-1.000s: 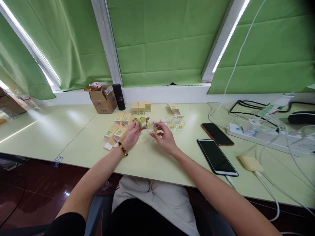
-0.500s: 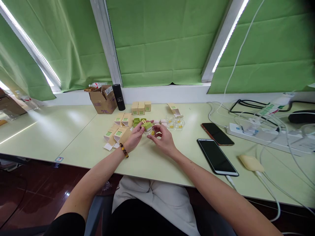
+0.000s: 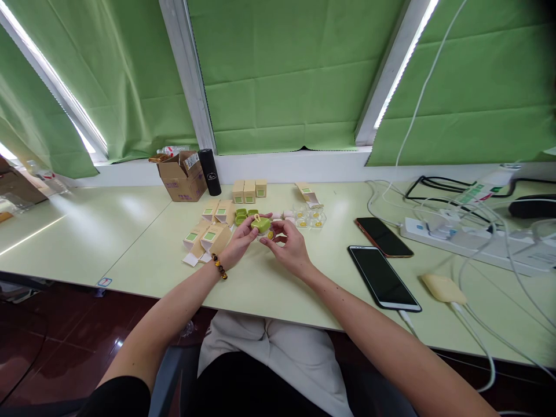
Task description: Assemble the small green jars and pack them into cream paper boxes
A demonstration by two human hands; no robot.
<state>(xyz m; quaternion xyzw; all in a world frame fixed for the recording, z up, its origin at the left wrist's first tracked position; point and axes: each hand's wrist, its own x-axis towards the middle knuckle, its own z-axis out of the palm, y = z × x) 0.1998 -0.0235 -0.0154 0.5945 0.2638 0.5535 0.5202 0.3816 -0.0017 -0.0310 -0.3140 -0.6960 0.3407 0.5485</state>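
A small green case with a pale loop on top is held in my left hand, thumb in front and fingers behind. Against its right underside is a clear plastic cup with a yellow spot, pinched between the thumb and fingers of my right hand. Whether the two parts are joined I cannot tell. Just behind my hands stand several green cases, a few pale pink pieces and several clear cups with yellow centres.
Opened cream cartons lie left of my hands, with closed small boxes farther back. An unfolded carton lies behind the cups. Two phones, a power strip and loose cables occupy the right. A cardboard box and black cylinder stand back left.
The green case has tilted upright in my left hand, its looped top now facing up and settled over the clear cup. My right hand has hardly moved.
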